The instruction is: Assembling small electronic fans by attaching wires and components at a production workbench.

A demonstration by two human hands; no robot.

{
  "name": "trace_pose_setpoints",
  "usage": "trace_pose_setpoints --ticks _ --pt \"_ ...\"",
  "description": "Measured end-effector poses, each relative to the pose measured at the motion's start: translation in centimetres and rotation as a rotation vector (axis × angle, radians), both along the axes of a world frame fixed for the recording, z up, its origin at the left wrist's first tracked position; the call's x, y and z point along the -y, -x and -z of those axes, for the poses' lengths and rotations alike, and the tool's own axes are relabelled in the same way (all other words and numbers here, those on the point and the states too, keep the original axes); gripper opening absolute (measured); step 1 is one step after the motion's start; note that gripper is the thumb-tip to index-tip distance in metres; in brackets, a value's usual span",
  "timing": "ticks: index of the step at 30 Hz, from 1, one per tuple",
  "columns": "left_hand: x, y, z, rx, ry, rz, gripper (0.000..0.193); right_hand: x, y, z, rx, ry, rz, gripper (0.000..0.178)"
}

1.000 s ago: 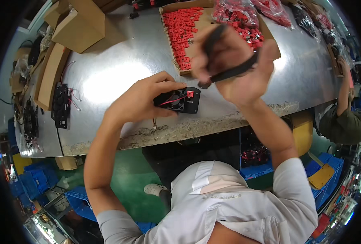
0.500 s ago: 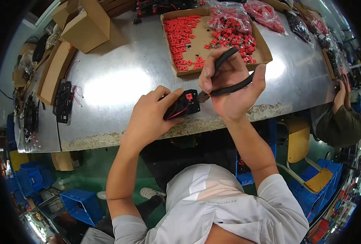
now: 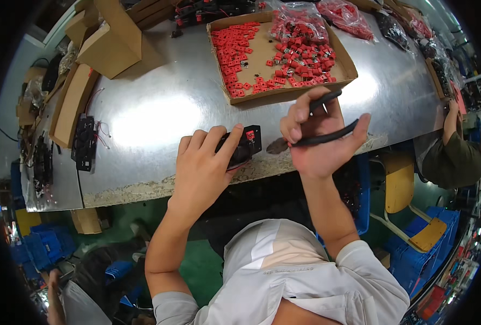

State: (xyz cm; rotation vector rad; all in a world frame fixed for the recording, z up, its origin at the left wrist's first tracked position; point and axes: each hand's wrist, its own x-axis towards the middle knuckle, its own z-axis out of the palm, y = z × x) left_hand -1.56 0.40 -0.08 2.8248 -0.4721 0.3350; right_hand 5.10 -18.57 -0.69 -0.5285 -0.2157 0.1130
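Observation:
Near the table's front edge, my left hand (image 3: 205, 160) is wrapped over a black panel (image 3: 255, 133), and its far end sticks out beyond my fingers. A small red part (image 3: 250, 135) sits on that end; the rest of the panel is mostly under my palm. To the right, my right hand (image 3: 322, 138) holds pliers with black handles (image 3: 327, 138), the handles spread apart between fingers and thumb. The metal jaws point left toward the panel, with a gap between them.
A shallow cardboard tray (image 3: 273, 96) holds many small red parts and a clear bag of more. Another panel with wires (image 3: 83, 142) lies at the left beside a long cardboard box (image 3: 73, 103). A person's arm (image 3: 452, 127) rests at the table's right end.
The pliers and my right hand have moved right and nearer, away from the panel. My left hand has turned the panel slightly. At lower left, another person has come into view.

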Motion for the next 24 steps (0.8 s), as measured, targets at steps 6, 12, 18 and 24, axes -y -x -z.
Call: trace_pose_setpoints --ticks 6,12,18,24 --pt "-0.4 -0.4 0.4 0.005 0.053 0.005 0.068 1.0 1.3 0.6 -0.188 -0.066 0.073 0.079" --pt "-2.8 -0.4 -0.3 -0.367 0.604 -0.037 0.065 3.4 -0.3 1.7 -0.411 -0.078 0.011 0.069" --pt "-4.3 0.0 -0.3 -0.675 0.927 -0.218 0.059 4.0 -1.5 3.9 -0.445 -0.097 -0.008 0.069" --pt "-4.3 -0.3 -0.6 -0.751 1.031 -0.26 0.059 4.3 -1.7 5.3 -0.343 -0.094 -0.074 0.074"
